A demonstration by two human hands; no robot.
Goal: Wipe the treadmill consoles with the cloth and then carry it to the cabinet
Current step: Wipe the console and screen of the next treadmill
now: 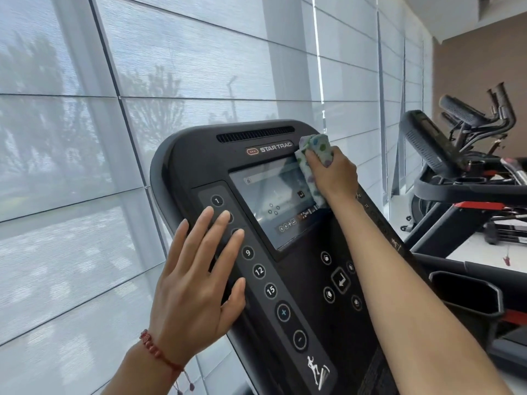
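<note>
Cloth (313, 155): one, soft, folded, dotted; right hand (333, 173) clutches it against glossy screen (273, 195).
Left hand (196, 277): fingers flat on console (308, 295).

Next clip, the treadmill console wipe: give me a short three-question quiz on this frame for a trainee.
1. True or false: the left hand holds the cloth.
2. Where on the console is the cloth pressed? A) the minus button B) the upper right corner of the screen C) the top vent slot
3. Fill in: the left hand's straight fingers rest on the column of ______ buttons.

Key: 1 false, the right hand grips it; 2 B; 3 numbered.
</note>
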